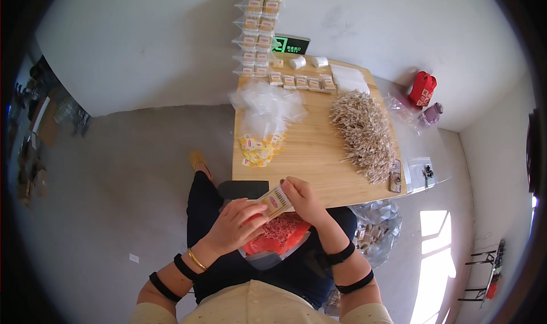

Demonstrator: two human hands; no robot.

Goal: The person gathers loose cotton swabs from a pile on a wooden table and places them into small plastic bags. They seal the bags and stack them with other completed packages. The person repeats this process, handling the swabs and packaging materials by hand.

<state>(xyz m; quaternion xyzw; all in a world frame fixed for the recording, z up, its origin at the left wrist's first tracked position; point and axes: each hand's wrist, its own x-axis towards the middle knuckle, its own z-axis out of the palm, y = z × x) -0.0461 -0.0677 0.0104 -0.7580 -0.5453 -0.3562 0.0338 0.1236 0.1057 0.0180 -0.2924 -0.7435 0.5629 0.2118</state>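
Note:
Over my lap, both hands hold a small clear packet of cotton swabs (274, 203) with a yellow-and-white label card inside and dark tips showing along one edge. My left hand (235, 224) grips its lower left side, fingers across the front. My right hand (305, 199) pinches its upper right corner. Below the packet, a red bag (273, 241) on my lap holds loose thin sticks. Ahead on the wooden table (305, 170) lie a heap of loose swabs (364, 136) at right, yellow label cards (259, 150) at left and clear plastic bags (268, 105) behind them.
Filled packets (302, 82) stand in a row at the table's back, beside a tall stack of packets (256, 36). Two white rolls (297, 62), clear sleeves (348, 78) and a phone (395, 176) are there too. A clear bag of packets (373, 233) sits right of my leg.

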